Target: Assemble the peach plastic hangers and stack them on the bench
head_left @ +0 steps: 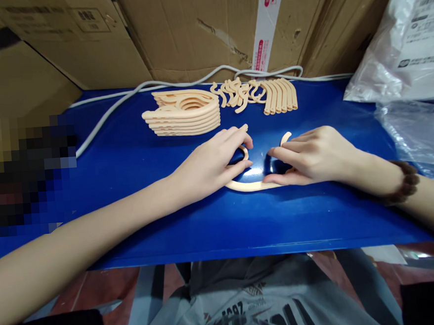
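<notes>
Head view: much of the peach plastic piece (250,186) in the centre of the frame is covered by both hands, so its full shape cannot be made out. Only a thin pale arc, a small curl and one upturned tip show on the blue counter (214,232). The left hand (213,165) pinches the curl between thumb and fingers. The right hand (309,158), fingers pressed together, closes over the other end. A pixelated patch (24,176) hides the left edge. In the upper centre lie a stack of hangers (184,114) and a row of hooks (272,97).
</notes>
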{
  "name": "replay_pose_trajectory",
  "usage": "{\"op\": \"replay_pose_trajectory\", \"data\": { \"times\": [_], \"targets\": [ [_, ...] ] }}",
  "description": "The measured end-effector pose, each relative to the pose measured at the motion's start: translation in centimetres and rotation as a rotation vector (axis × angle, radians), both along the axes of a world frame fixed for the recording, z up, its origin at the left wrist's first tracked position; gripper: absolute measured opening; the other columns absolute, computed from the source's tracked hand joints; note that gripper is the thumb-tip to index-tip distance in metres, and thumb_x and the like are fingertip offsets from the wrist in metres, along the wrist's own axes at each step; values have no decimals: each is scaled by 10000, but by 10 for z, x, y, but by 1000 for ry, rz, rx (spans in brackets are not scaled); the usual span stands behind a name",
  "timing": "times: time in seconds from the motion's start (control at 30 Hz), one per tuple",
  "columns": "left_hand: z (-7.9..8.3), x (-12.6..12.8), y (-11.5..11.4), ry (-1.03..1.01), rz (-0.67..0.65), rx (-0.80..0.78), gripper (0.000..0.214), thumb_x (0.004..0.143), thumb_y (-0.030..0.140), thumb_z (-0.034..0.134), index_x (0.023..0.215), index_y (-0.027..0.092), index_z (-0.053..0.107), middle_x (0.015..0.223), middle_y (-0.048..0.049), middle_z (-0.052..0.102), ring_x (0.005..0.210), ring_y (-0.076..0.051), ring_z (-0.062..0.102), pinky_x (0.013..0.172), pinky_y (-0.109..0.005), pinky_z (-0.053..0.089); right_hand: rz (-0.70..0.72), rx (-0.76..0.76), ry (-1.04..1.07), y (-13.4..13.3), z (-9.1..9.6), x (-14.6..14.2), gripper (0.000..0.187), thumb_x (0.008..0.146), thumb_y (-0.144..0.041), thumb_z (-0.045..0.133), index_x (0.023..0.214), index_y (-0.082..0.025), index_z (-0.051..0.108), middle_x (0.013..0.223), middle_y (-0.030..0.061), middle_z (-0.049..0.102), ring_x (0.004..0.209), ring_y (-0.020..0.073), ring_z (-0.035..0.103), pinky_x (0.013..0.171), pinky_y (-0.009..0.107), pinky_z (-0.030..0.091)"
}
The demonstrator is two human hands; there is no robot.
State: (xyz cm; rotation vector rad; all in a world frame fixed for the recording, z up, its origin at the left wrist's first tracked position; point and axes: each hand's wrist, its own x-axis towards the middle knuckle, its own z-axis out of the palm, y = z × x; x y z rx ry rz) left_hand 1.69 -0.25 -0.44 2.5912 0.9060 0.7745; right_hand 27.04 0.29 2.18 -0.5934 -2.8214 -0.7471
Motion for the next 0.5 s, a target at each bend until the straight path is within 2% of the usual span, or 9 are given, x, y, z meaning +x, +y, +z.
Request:
{"op": "replay_pose_trajectory", "data": {
  "times": [0.17, 0.3, 0.4, 0.5],
  "targets": [
    [1, 0, -1, 61, 38, 11, 162, 998, 258, 601, 1130, 170, 568, 1162, -79, 653, 1126, -244, 626, 948, -376, 503, 91, 41, 100, -2, -1, -1, 524, 1022, -585, 455, 834, -142, 661, 586, -15, 567, 494, 114, 527, 478, 294, 240],
    [3, 0, -3, 96, 59, 2, 149, 1019, 304, 560, 1107, 187, 588, 1172, -74, 676, 1167, -263, 620, 901, -370, 503, 194, 34, 141, -10, 1, -7, 460, 1022, -547, 487, 869, -147, 656, 627, -17, 556, 545, 110, 533, 479, 286, 310],
    [3, 0, -3, 82, 67, -6, 161, 1024, 327, 540, 1094, 194, 596, 1154, -65, 686, 1156, -254, 621, 896, -363, 506, 252, 11, 125, -16, 1, -13, 446, 1034, -538, 462, 834, -178, 633, 654, -16, 558, 579, 112, 523, 509, 274, 371],
    [3, 1, -3, 87, 69, -14, 173, 1035, 338, 518, 1076, 191, 599, 1145, -63, 689, 1151, -250, 618, 918, -363, 502, 288, 8, 128, -18, 1, -16, 423, 1033, -501, 489, 789, -181, 622, 649, -16, 540, 588, 111, 507, 511, 268, 381]
  ]
}}
